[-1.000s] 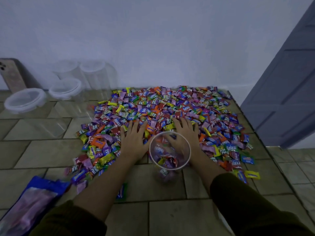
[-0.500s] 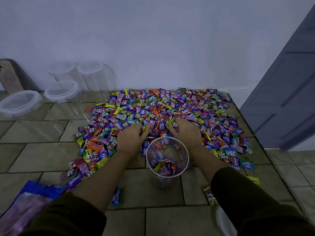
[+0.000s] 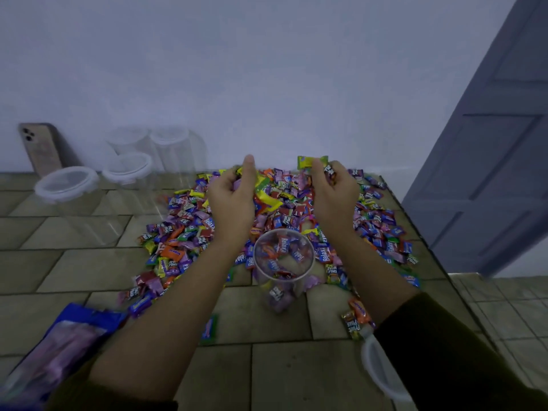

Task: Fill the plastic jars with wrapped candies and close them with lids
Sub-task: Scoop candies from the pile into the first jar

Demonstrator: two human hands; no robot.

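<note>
Both hands have risen off the pile, where half a second ago they were pressed low, raking at it just beyond the jar. Now the left hand [image 3: 234, 200] is curled round a bunch of wrapped candies [image 3: 264, 200], with yellow wrappers spilling out past the thumb. The right hand [image 3: 332, 194] is closed on another clutch, and a yellow-green wrapper [image 3: 308, 162] pokes up above its fingers. Both hover over the pile [image 3: 189, 232] on the far side of the plastic jar [image 3: 284, 279], not yet over its mouth.

The jar stands upright and open on the tiled bench [image 3: 281, 366], at the near edge of the pile, with only its lower part filled. A white lid [image 3: 376, 372] lies near right, partly hidden by the right sleeve. A few stray candies [image 3: 355, 318] sit between it and the jar. Far left, empty lidded jars [image 3: 127, 170] stand by the wall beside a leaning phone [image 3: 40, 149]. A blue bag [image 3: 74, 330] lies near left.

The likely trouble is spillage. Two loose handfuls look wider than the jar's mouth, so if both are released at once, wrappers may slide off the rim onto the bench. The jar also looks light, and a wrist or forearm brushing it on the way in could tip it and dump what it holds.
</note>
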